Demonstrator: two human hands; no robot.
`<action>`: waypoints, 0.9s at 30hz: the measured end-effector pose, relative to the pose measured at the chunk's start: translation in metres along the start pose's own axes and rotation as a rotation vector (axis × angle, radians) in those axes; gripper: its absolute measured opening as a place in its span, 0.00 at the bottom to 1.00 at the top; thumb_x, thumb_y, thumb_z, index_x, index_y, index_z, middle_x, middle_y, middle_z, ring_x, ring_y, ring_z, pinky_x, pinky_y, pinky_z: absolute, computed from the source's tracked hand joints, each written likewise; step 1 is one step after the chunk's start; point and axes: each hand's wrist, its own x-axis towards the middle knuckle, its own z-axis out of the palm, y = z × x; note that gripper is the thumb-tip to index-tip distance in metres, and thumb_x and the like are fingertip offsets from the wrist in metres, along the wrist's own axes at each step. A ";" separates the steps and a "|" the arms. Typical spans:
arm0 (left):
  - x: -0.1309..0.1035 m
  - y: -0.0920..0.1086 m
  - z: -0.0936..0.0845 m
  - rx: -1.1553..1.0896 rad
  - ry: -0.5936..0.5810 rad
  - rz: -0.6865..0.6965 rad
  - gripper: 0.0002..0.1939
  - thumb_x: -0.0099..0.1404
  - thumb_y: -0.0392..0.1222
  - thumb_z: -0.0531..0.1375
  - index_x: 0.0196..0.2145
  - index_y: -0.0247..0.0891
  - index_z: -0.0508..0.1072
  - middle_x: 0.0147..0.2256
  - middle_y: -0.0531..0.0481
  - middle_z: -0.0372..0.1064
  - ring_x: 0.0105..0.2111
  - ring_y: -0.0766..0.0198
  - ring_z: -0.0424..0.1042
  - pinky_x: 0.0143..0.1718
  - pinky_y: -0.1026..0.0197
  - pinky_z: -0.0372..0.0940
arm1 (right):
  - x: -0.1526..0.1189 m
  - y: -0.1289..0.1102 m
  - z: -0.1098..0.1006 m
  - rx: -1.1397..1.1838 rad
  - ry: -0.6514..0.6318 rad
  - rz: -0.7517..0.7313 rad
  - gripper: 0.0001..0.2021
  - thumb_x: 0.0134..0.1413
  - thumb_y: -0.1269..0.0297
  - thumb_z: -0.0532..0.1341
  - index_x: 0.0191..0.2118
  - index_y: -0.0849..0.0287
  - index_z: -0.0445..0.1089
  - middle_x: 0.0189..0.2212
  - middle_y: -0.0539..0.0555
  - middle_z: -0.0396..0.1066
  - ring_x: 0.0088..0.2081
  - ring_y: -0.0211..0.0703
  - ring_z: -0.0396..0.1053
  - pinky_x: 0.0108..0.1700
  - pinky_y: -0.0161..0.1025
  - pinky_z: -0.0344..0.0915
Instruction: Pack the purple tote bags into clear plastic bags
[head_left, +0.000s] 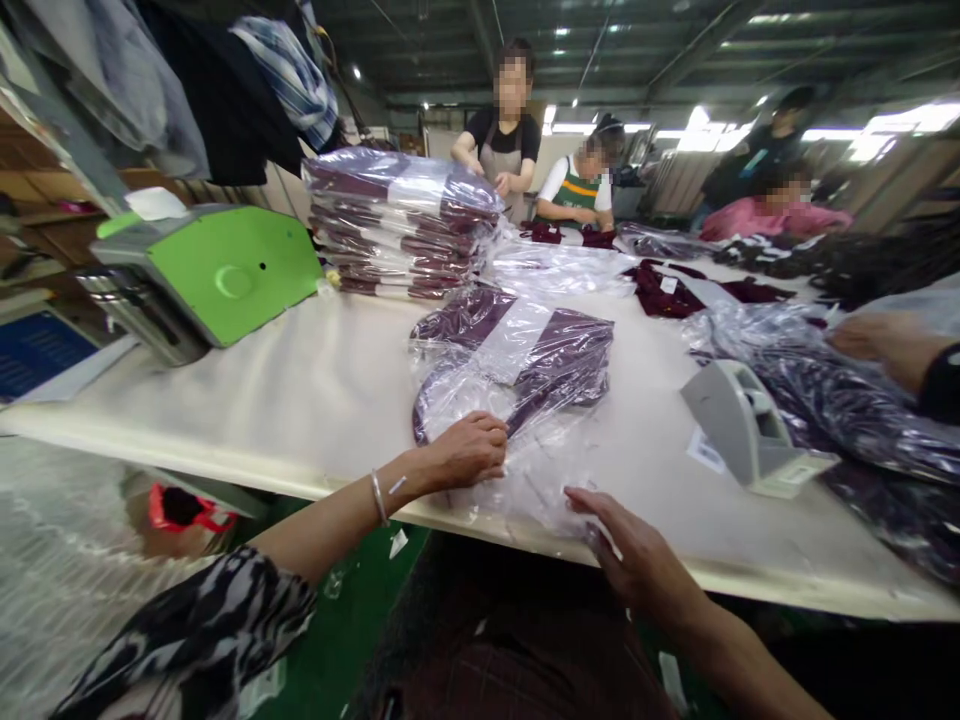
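Head view: bagged garment on desk, just far of both hands, long axis roughly near-far. Left hand nearer, fingers curled on plastic, can't tell if pinching; right hand loose, beside near end.

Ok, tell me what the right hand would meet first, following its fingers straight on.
The right hand would probably first meet the loose end of the clear plastic bag; whether they touch now is unclear.

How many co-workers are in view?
5: black-topped person, back centre; green-vested person, just right; pink-topped person, farther right; dark-clothed person behind them; dark-sleeved arm, right edge. Others may be hidden.
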 end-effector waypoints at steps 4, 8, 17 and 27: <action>-0.007 -0.003 -0.006 -0.125 -0.020 -0.046 0.19 0.74 0.51 0.55 0.30 0.38 0.76 0.34 0.47 0.76 0.44 0.56 0.71 0.51 0.55 0.60 | 0.035 -0.013 -0.010 -0.247 0.124 -0.283 0.08 0.64 0.69 0.60 0.41 0.52 0.78 0.36 0.55 0.75 0.41 0.46 0.72 0.43 0.42 0.71; -0.037 -0.002 -0.030 -0.485 0.007 -0.251 0.30 0.79 0.48 0.38 0.34 0.39 0.77 0.33 0.48 0.76 0.38 0.62 0.71 0.48 0.60 0.61 | 0.074 -0.021 -0.014 -0.171 0.199 -0.401 0.07 0.64 0.69 0.61 0.36 0.56 0.76 0.51 0.60 0.73 0.57 0.53 0.68 0.57 0.49 0.66; -0.055 0.008 -0.026 -0.502 -0.017 -1.007 0.15 0.64 0.50 0.62 0.44 0.40 0.75 0.32 0.51 0.77 0.33 0.58 0.74 0.35 0.61 0.60 | 0.228 0.052 0.063 -0.074 0.133 0.156 0.18 0.64 0.55 0.59 0.24 0.57 0.73 0.21 0.47 0.70 0.26 0.37 0.64 0.33 0.34 0.57; -0.033 -0.031 -0.031 -0.484 0.014 -1.059 0.17 0.69 0.49 0.57 0.52 0.42 0.71 0.38 0.49 0.79 0.39 0.56 0.77 0.39 0.59 0.64 | 0.245 0.102 0.104 -0.132 -0.067 0.344 0.13 0.60 0.53 0.62 0.33 0.53 0.80 0.30 0.51 0.79 0.33 0.44 0.73 0.38 0.36 0.60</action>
